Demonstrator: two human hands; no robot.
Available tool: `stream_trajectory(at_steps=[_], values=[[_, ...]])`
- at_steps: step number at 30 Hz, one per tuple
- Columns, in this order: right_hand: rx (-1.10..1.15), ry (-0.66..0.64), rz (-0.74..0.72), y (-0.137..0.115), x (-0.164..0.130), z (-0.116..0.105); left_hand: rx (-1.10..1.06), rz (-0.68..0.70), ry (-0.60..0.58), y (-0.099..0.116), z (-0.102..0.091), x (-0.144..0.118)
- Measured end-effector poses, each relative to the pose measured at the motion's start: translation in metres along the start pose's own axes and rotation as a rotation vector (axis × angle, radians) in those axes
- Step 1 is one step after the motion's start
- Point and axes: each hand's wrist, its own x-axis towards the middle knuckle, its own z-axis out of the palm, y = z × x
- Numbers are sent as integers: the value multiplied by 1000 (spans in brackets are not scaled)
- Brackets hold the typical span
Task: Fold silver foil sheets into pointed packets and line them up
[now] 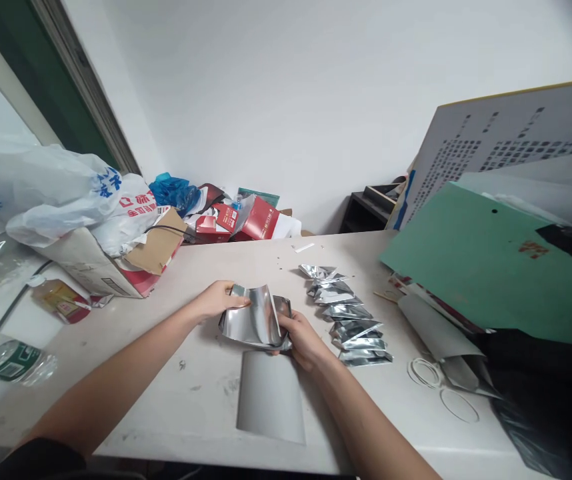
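Foil pouch point(256, 321) sits pinched between my left hand point(219, 298) and right hand point(302, 340), both clamped on its edges above the desk point(206, 380); right of my right hand, a row of finished pouches point(349, 319) lies done.

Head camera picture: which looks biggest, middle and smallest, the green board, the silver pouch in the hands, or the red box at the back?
1. green board
2. silver pouch
3. red box, though it sits farther away
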Motion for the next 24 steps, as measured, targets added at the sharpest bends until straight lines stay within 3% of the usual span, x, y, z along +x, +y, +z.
stream_trajectory(at_steps=[4, 9, 12, 16, 24], values=[[6, -24, 9, -2, 0, 0, -41, 32, 1, -6, 0, -4], [21, -6, 21, -5, 6, -3, 11, 154, 132, -13, -3, -4], [-34, -46, -74, -13, 9, -3, 72, 279, 281, -13, -5, -3], [-352, -167, -294, -28, 15, -4, 119, 451, 419, -14, -7, -2], [-498, -39, -392, -28, 48, -15, -12, 597, 505, -53, 0, 12]])
